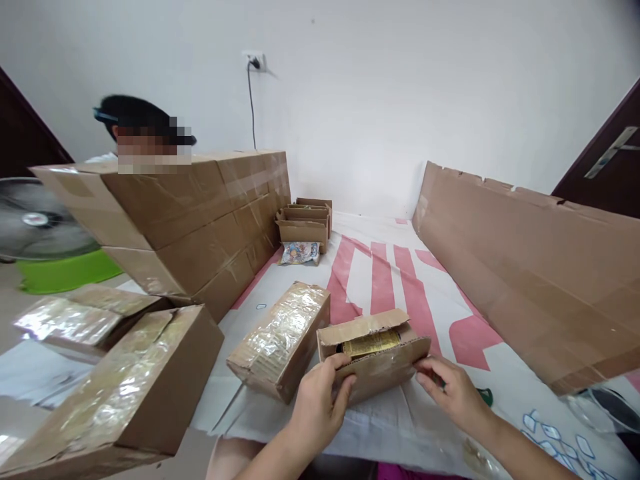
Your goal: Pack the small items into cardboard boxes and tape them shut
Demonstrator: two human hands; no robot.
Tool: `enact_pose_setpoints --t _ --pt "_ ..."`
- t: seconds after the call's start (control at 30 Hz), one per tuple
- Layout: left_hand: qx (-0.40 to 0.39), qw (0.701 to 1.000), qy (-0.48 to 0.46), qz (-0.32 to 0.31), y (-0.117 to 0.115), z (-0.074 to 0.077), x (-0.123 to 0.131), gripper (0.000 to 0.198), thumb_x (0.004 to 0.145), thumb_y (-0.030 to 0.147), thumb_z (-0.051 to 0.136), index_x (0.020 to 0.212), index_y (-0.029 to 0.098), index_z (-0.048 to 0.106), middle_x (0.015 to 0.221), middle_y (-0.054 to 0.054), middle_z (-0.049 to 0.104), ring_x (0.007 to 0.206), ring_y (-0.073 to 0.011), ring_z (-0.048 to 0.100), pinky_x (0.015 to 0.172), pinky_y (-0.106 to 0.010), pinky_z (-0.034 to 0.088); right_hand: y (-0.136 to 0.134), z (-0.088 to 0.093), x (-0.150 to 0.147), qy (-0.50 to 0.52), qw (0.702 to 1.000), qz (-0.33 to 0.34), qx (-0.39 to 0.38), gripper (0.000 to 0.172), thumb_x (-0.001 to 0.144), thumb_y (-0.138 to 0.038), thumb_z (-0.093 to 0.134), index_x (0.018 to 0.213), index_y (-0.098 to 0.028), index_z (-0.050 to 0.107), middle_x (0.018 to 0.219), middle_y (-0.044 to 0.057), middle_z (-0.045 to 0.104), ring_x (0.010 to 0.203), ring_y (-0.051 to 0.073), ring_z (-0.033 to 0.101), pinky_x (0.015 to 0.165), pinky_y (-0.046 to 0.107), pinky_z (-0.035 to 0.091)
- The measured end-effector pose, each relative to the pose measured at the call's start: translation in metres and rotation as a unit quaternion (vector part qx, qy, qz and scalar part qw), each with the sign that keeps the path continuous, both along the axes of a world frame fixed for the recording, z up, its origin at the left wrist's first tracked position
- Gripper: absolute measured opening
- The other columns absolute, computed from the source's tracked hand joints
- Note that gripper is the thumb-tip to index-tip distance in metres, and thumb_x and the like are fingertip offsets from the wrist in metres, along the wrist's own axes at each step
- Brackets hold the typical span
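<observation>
A small cardboard box stands in front of me with its long top flaps partly raised. Gold-yellow packs show through the gap between the flaps. My left hand grips the near flap at the box's left end, thumb outside and fingertips over the edge. At the right end, my right hand has its fingers bent and pinched on the near corner. Beside the box on the left lies a closed carton covered with shiny clear tape. A green object is partly hidden behind my right wrist.
Large stacked cartons form a wall at left, with a person behind. Taped boxes lie front left. Open boxes and a printed packet stand farther back. A cardboard panel borders the right. A fan is far left.
</observation>
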State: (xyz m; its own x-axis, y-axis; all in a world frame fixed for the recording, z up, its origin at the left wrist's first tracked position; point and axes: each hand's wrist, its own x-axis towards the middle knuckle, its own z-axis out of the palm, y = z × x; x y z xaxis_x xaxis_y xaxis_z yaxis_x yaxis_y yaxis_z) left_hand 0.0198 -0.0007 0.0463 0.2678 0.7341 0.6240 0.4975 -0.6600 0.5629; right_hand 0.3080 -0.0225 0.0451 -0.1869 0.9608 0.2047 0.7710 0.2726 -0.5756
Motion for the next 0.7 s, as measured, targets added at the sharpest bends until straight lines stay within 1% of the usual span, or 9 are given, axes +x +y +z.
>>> enact_pose_setpoints --t 0.07,0.17,0.27,0.33,0.4,0.47,0.5,0.57,0.7 --pt "0.02 1.0 0.005 0.004 -0.002 -0.001 0.001 0.019 0.089 0.017 0.052 0.107 0.022 0.051 0.087 -0.003 0.068 0.076 -0.0163 0.067 0.066 -0.026 0.054 -0.003 0.008 -0.022 0.065 0.997 -0.016 -0.036 0.034 0.092 -0.049 0.049 0.087 -0.019 0.064 0.073 0.003 0.066 0.065 0.018 0.06 0.061 0.029 0.048" --pt "0.042 0.999 0.011 -0.001 -0.005 -0.001 0.003 0.018 0.089 0.015 0.051 0.106 0.022 0.051 0.085 -0.003 0.068 0.074 -0.016 0.066 0.065 -0.025 0.053 -0.004 0.011 -0.051 0.134 0.988 -0.019 -0.073 0.031 0.087 -0.049 0.057 0.09 -0.019 0.064 0.071 0.002 0.068 0.063 0.018 0.062 0.059 0.027 0.048" --pt "0.065 0.998 0.024 -0.014 -0.007 0.0 0.004 0.017 0.089 0.013 0.051 0.104 0.022 0.051 0.081 -0.002 0.067 0.071 -0.0155 0.065 0.064 -0.025 0.052 -0.011 0.013 -0.074 0.163 0.985 -0.022 -0.04 0.025 0.089 -0.04 0.053 0.076 -0.02 0.061 0.062 0.001 0.065 0.056 0.016 0.059 0.055 0.026 0.045" --pt "0.081 0.996 0.033 -0.011 -0.007 0.0 0.005 0.016 0.09 0.011 0.049 0.101 0.022 0.052 0.078 -0.002 0.066 0.067 -0.0153 0.063 0.062 -0.026 0.05 -0.022 0.021 -0.081 0.153 0.987 0.053 0.006 0.027 0.091 -0.034 0.047 0.069 -0.022 0.058 0.059 0.0 0.062 0.055 0.014 0.057 0.056 0.026 0.043" --pt "0.086 0.996 0.034 0.0 -0.005 0.0 0.005 0.015 0.09 0.011 0.048 0.099 0.022 0.051 0.076 -0.002 0.065 0.066 -0.0154 0.062 0.062 -0.026 0.05 -0.034 0.034 -0.078 0.118 0.974 0.193 0.031 0.028 0.092 -0.033 0.045 0.069 -0.023 0.059 0.06 -0.001 0.062 0.057 0.014 0.056 0.06 0.026 0.043" --pt "0.076 0.997 0.03 0.004 -0.004 0.0 0.005 0.015 0.09 0.012 0.048 0.1 0.022 0.051 0.077 -0.002 0.065 0.067 -0.0157 0.062 0.061 -0.026 0.05 -0.041 0.044 -0.062 0.065 0.965 0.255 0.004 0.026 0.091 -0.033 0.045 0.072 -0.023 0.06 0.063 -0.001 0.063 0.06 0.014 0.056 0.062 0.026 0.042" --pt "0.072 0.997 0.028 -0.002 -0.003 0.001 0.004 0.015 0.09 0.012 0.049 0.101 0.022 0.051 0.077 -0.002 0.065 0.067 -0.0157 0.062 0.061 -0.026 0.05 -0.043 0.046 -0.048 0.029 0.971 0.235 -0.031 0.026 0.091 -0.033 0.046 0.072 -0.022 0.06 0.063 -0.001 0.062 0.06 0.014 0.056 0.06 0.026 0.041" --pt "0.071 0.997 0.024 -0.02 -0.002 0.002 0.003 0.015 0.09 0.012 0.049 0.101 0.022 0.052 0.078 -0.002 0.066 0.068 -0.0156 0.062 0.062 -0.026 0.05 -0.043 0.039 -0.014 -0.067 0.984 0.112 -0.119 0.027 0.09 -0.032 0.046 0.068 -0.022 0.057 0.062 0.0 0.062 0.059 0.015 0.056 0.055 0.026 0.036" --pt "0.078 0.994 0.012 -0.073 -0.005 0.008 0.002 0.022 0.09 0.007 0.044 0.104 0.022 0.053 0.086 -0.005 0.068 0.076 -0.0165 0.063 0.07 -0.029 0.049 -0.048 -0.007 0.059 -0.295 0.931 -0.063 -0.208 0.026 0.081 -0.026 0.052 0.055 -0.021 0.055 0.059 0.006 0.064 0.063 0.028 0.065 0.058 0.032 0.036"
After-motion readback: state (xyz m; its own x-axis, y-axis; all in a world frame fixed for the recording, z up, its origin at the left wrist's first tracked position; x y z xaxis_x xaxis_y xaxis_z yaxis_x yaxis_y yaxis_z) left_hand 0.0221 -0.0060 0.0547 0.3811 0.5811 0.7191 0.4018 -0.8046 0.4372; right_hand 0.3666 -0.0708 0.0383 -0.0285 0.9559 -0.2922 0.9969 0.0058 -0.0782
